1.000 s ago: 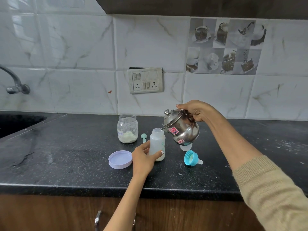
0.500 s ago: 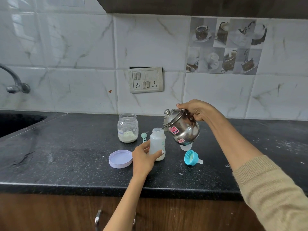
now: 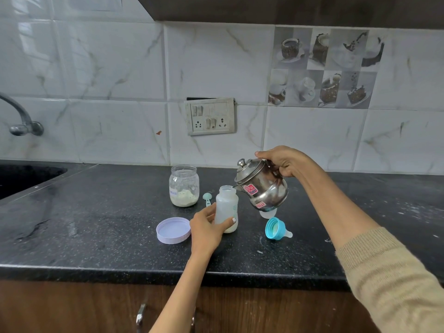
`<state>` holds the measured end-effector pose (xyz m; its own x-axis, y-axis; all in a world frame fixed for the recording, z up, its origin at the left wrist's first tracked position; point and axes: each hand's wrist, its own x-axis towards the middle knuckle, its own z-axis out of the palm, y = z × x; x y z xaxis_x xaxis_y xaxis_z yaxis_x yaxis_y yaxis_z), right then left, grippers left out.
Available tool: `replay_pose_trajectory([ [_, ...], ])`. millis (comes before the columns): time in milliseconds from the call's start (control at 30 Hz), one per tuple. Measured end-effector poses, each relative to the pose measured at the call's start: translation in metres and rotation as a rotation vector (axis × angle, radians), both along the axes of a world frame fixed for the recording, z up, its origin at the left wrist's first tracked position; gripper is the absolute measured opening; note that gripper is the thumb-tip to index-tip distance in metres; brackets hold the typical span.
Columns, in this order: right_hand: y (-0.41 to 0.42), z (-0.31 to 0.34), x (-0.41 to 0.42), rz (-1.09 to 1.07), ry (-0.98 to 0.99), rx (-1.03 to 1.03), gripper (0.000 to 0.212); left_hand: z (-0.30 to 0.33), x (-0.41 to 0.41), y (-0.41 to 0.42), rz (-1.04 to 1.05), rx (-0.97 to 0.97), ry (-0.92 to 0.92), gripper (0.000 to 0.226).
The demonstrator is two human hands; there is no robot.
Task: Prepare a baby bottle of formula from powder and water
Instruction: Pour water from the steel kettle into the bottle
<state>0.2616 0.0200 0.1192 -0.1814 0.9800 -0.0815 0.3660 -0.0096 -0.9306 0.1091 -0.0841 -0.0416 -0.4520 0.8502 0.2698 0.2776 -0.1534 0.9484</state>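
Note:
A translucent baby bottle [image 3: 226,205] stands open on the black counter [image 3: 96,224], with pale powder at its bottom. My left hand [image 3: 206,227] grips it from the left. My right hand [image 3: 283,162] holds the handle of a small steel kettle [image 3: 260,186], tilted with its spout at the bottle's mouth. A glass jar [image 3: 183,186] holding powder stands open behind the bottle. A pale green scoop [image 3: 206,199] lies between jar and bottle. The teal collar with nipple [image 3: 276,229] lies on its side to the right.
The jar's lilac lid [image 3: 173,230] lies upside down left of my left hand. A clear cap [image 3: 267,213] sits under the kettle. A sink [image 3: 21,176] and tap [image 3: 21,121] are at far left. A switch panel [image 3: 210,119] is on the tiled wall.
The kettle has moved slightly left and tipped further, so its spout now reaches the bottle's mouth. My left hand has stayed on the bottle.

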Motion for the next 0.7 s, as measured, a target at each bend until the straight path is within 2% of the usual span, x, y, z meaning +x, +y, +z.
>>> replay_pose_trajectory([
  [100,0.0011,-0.0009,0.0001,-0.001,0.005,0.002,0.021,-0.0006,0.0001,0.0,-0.002,0.007,0.0,0.069],
  [333,0.0069,-0.0017,0.0001,0.009,-0.003,0.008,0.04,-0.0001,0.0003,-0.0004,-0.004,0.008,-0.001,0.069],
  [700,0.0081,-0.0042,-0.0003,0.007,0.026,0.0,0.029,0.0001,0.0009,-0.0015,-0.013,0.035,-0.01,0.063],
])
